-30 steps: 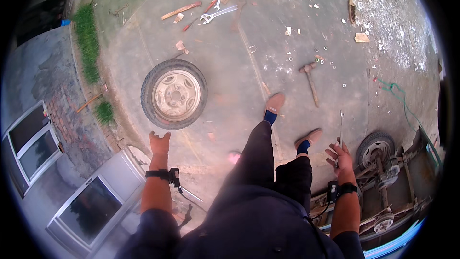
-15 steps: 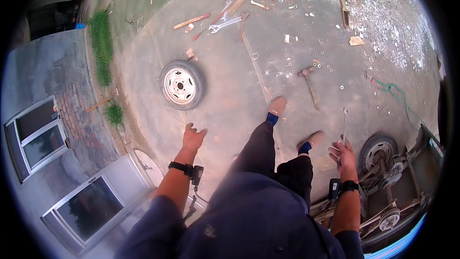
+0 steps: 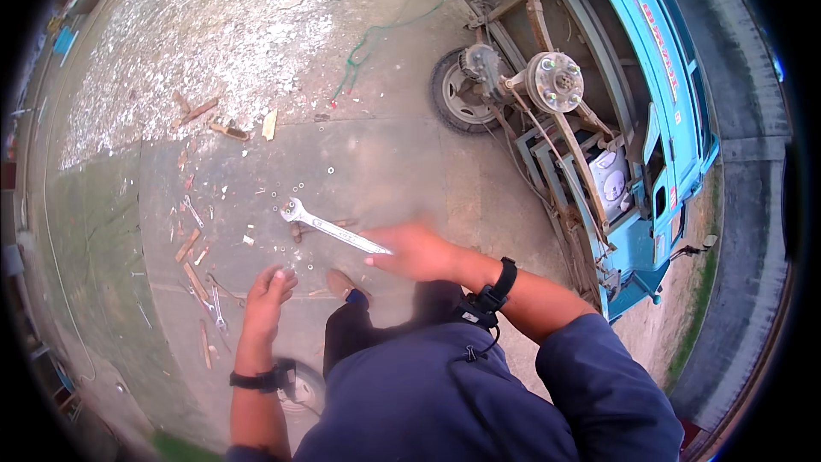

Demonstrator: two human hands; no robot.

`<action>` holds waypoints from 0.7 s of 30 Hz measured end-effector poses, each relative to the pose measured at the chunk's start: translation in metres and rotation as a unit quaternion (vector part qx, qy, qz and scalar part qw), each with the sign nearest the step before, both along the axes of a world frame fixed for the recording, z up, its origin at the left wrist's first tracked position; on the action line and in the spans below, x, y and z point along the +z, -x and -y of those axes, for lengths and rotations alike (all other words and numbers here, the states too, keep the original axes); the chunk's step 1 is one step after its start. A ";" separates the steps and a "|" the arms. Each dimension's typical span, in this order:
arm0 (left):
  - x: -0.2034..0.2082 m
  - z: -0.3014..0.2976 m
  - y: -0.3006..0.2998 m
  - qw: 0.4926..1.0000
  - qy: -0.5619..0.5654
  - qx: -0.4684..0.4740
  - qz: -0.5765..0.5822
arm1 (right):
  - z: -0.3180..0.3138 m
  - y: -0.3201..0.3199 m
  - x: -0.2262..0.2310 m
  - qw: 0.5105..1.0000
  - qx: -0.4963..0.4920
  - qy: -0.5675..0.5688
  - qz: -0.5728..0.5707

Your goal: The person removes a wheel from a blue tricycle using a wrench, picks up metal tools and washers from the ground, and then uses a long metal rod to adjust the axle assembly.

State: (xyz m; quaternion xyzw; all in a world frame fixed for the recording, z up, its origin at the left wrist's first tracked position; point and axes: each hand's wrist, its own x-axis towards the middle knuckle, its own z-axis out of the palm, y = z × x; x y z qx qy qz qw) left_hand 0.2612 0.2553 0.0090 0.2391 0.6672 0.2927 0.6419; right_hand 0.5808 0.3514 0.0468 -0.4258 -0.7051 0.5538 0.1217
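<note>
Red lettering (image 3: pixel 658 50) runs lengthwise along the blue side panel (image 3: pixel 664 124) of the vehicle at right. A smaller red marking (image 3: pixel 673 197) stands on the same blue bodywork, nearer than the lettering. From this standing position, individual characters are too small to be read reliably.

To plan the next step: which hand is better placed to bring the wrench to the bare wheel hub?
Probably the right hand: it grips the wrench and is nearer the bare wheel hub; the left hand, farther, looks empty.
</note>
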 end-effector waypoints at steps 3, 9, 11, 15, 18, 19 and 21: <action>0.050 -0.072 -0.090 0.985 -0.053 -0.100 0.130 | -0.010 -0.037 0.035 0.998 -0.020 -0.048 -0.042; 0.081 -0.129 -0.244 0.950 -0.046 -0.146 0.273 | -0.036 -0.129 0.063 0.995 -0.075 -0.059 -0.034; 0.088 -0.141 -0.282 0.954 -0.032 -0.150 0.256 | -0.044 -0.160 0.076 0.994 -0.108 -0.015 -0.015; 0.081 -0.167 -0.328 0.945 -0.074 -0.227 0.223 | -0.049 -0.209 0.061 0.990 -0.140 -0.023 0.026; 0.083 -0.193 -0.352 0.957 -0.065 -0.206 0.194 | -0.052 -0.239 0.056 0.980 -0.198 0.004 0.005; 0.088 -0.205 -0.354 0.959 -0.056 -0.234 0.149 | -0.050 -0.248 0.050 0.975 -0.224 -0.006 0.002; 0.076 -0.221 -0.356 0.944 -0.152 -0.283 0.077 | -0.048 -0.266 0.041 0.961 -0.277 -0.020 0.005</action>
